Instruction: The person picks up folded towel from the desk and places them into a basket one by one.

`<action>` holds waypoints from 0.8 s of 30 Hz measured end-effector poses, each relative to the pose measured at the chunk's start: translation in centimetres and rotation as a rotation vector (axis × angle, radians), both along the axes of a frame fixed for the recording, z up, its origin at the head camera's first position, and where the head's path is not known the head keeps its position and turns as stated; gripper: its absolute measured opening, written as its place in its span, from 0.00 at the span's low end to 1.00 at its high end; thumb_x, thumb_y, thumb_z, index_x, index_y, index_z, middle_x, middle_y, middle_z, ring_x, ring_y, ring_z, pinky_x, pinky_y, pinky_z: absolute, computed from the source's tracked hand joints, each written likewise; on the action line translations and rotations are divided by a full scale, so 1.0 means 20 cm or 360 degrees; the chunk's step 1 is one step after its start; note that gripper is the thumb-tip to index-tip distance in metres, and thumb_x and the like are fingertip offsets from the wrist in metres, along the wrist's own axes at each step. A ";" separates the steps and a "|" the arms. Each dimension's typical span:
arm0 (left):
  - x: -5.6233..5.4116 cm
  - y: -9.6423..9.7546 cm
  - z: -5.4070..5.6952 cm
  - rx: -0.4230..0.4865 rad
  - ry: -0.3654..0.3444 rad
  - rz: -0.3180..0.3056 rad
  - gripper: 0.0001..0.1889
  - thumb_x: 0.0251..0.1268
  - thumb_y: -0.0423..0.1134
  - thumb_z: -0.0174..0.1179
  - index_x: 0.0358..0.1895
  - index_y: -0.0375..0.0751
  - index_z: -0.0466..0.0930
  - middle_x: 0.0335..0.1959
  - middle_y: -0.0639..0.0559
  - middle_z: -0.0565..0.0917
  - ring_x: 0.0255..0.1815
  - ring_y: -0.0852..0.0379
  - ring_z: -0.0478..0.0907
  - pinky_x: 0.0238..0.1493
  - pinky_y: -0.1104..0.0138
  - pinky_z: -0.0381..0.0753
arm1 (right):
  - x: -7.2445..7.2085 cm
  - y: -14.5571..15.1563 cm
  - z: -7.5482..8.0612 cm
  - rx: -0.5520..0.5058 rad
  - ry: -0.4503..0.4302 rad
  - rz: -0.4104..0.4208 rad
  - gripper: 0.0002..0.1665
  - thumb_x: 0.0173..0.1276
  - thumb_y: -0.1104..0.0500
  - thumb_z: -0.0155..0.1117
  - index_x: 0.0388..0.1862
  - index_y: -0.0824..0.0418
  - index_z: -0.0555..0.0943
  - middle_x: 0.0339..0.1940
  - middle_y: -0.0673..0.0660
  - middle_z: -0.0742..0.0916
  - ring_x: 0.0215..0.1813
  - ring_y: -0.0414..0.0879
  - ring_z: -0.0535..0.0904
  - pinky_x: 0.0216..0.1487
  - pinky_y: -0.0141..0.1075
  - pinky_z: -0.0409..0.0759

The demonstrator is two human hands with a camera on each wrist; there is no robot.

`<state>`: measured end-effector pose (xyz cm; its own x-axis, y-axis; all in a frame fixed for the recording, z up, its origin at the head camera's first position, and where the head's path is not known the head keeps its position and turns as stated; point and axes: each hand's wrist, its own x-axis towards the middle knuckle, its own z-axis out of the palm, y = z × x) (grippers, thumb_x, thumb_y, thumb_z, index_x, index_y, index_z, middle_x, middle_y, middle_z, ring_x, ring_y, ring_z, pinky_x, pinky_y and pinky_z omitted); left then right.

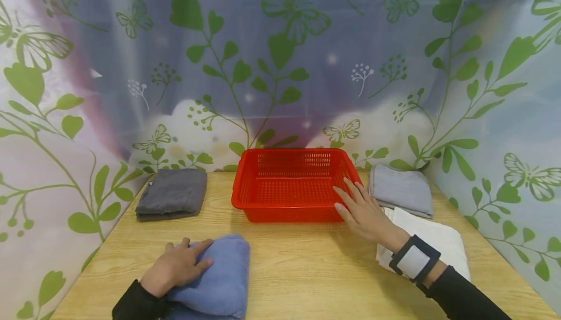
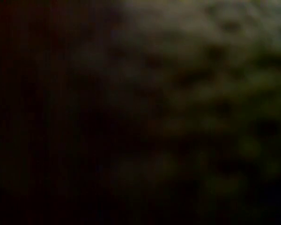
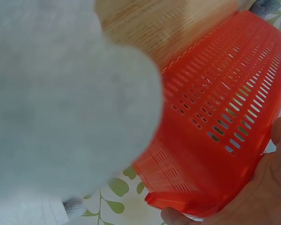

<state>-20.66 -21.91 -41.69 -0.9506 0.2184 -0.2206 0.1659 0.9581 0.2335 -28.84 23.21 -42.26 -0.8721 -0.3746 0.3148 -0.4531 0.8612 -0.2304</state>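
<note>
A blue folded towel (image 1: 223,276) lies at the front left of the table, and my left hand (image 1: 177,266) rests on top of it with the fingers spread. The left wrist view is too dark and blurred to show anything clear. Farther back stands a red plastic basket (image 1: 289,214) with slotted walls and nothing inside. Over its right front corner reaches my right hand (image 1: 365,215), fingers extended across the rim. In the right wrist view, parts of that hand (image 3: 255,192) lie along the edge of the basket (image 3: 192,154). A blurred pale shape covers the left of that view.
A dark grey folded towel (image 1: 173,193) lies left of the basket. At the right are a light grey folded towel (image 1: 401,188) and a white folded cloth (image 1: 442,247), partly under my right forearm. A patterned curtain (image 1: 245,101) closes off the wooden table's (image 1: 302,281) back and sides.
</note>
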 end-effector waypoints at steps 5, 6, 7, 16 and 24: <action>0.02 0.07 0.00 0.0033 0.0006 -0.0001 0.31 0.73 0.55 0.58 0.72 0.43 0.71 0.66 0.16 0.70 0.65 0.11 0.63 0.63 0.27 0.64 | 0.00 0.00 0.00 0.0007 0.0006 -0.0002 0.34 0.81 0.43 0.47 0.80 0.54 0.64 0.83 0.66 0.59 0.82 0.71 0.50 0.68 0.77 0.59; 0.03 0.08 0.00 0.0040 0.0003 -0.0001 0.31 0.73 0.55 0.58 0.72 0.42 0.70 0.66 0.17 0.70 0.65 0.11 0.63 0.64 0.27 0.63 | 0.00 0.00 0.00 0.0006 0.0006 -0.0002 0.34 0.81 0.43 0.48 0.80 0.54 0.64 0.83 0.66 0.59 0.82 0.71 0.50 0.68 0.77 0.59; 0.03 0.09 0.00 0.0047 0.0003 0.0003 0.32 0.73 0.56 0.58 0.72 0.42 0.70 0.65 0.17 0.70 0.65 0.12 0.64 0.63 0.27 0.64 | 0.00 0.00 0.00 0.0005 0.0003 -0.0004 0.34 0.81 0.44 0.48 0.80 0.54 0.63 0.83 0.66 0.59 0.82 0.71 0.50 0.68 0.77 0.59; 0.07 0.17 0.01 0.0119 0.0008 0.0005 0.32 0.70 0.56 0.61 0.72 0.45 0.71 0.66 0.21 0.72 0.61 0.16 0.69 0.56 0.31 0.73 | 0.00 0.00 -0.01 -0.0009 -0.0035 -0.0002 0.34 0.81 0.43 0.48 0.80 0.54 0.62 0.84 0.65 0.57 0.83 0.70 0.48 0.68 0.78 0.57; 0.08 0.22 0.02 0.0118 -0.0007 -0.0049 0.31 0.69 0.56 0.62 0.71 0.47 0.73 0.63 0.30 0.78 0.60 0.23 0.73 0.60 0.34 0.72 | 0.00 0.01 -0.01 -0.0004 -0.0010 0.0009 0.34 0.82 0.43 0.46 0.80 0.54 0.63 0.83 0.66 0.58 0.82 0.71 0.48 0.69 0.77 0.57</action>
<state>-19.09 -17.44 -41.36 -0.9422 0.2636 -0.2071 0.1940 0.9326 0.3043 -28.92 23.38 -42.49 -0.8719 -0.3789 0.3101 -0.4566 0.8580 -0.2355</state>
